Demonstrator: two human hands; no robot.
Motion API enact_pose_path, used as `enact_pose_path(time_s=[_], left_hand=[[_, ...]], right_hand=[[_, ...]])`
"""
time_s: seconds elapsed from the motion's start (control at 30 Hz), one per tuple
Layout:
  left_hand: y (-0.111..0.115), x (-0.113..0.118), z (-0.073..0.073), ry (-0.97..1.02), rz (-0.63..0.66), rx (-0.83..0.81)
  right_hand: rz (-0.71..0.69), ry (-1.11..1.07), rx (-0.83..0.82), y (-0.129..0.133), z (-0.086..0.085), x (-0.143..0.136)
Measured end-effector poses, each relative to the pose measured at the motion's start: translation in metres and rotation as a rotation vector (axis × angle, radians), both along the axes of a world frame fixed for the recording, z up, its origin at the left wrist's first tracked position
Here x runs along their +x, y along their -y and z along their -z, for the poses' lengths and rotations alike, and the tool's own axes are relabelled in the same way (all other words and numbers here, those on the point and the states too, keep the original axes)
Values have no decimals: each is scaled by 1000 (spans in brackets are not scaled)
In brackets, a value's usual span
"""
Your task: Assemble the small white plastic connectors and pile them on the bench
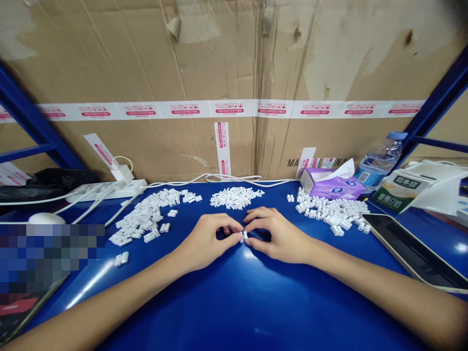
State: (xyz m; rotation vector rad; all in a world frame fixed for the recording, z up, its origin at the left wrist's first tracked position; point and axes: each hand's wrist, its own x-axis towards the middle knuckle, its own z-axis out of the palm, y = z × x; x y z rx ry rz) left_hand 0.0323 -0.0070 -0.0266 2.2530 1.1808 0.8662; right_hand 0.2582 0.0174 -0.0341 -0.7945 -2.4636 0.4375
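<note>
Both my hands meet at the middle of the blue table (252,302), fingertips together around a small white plastic piece (244,236). My left hand (210,239) pinches it from the left between thumb and fingers. From the other side my right hand (276,234) pinches it too. Fingertips cover much of the piece, so its exact kind is hard to make out. Just beyond the hands lies a heap of tiny white parts (236,197). Flat white plastic pieces (142,217) are piled to the left, and white double-barrelled pieces (329,209) to the right.
At the right stand a purple tissue pack (332,185), a water bottle (380,158) and a green-and-white carton (400,190), with a phone (417,253) lying nearer. A white power strip (106,190) with cables sits back left. Cardboard (234,58) walls off the back.
</note>
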Motion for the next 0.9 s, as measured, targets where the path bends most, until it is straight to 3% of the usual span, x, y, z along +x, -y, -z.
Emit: enact_pose_path(time_s=[0.2,0.37,0.53,0.73,0.9], left_hand=[[-8,-5,1,37,-95,44],[-13,-14,-1,24,-72,78],[-8,-18,2,-194,-40,193],[7,-12,10,-465,-28,142],[7,-10,12,-547,0,124]], right_hand=[[22,10,1,1,0,0],[33,73,-1,2,-3,6],[83,205,7,4,-2,12],[138,331,-13,14,7,11],[142,393,-44,16,5,10]])
